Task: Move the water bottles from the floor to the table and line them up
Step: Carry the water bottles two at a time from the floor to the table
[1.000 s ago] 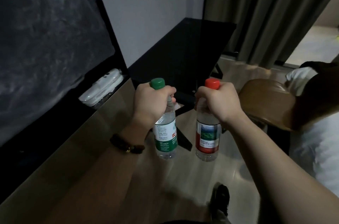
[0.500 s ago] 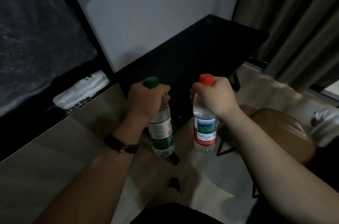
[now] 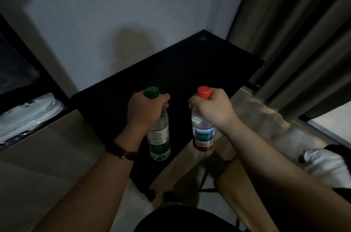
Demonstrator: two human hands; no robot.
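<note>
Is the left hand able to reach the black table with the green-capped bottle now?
Probably yes. The left hand holds the green-capped bottle over the black table, and nothing blocks the way.

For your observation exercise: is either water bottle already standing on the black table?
No: the green-capped bottle hangs from the left hand and the red-capped bottle from the right hand, both held by the neck above the black table.

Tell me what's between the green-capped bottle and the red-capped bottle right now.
Nothing sits between the green-capped bottle and the red-capped bottle. The head view shows only the bare black table through the gap, with its front edge and the floor lower down.
</note>
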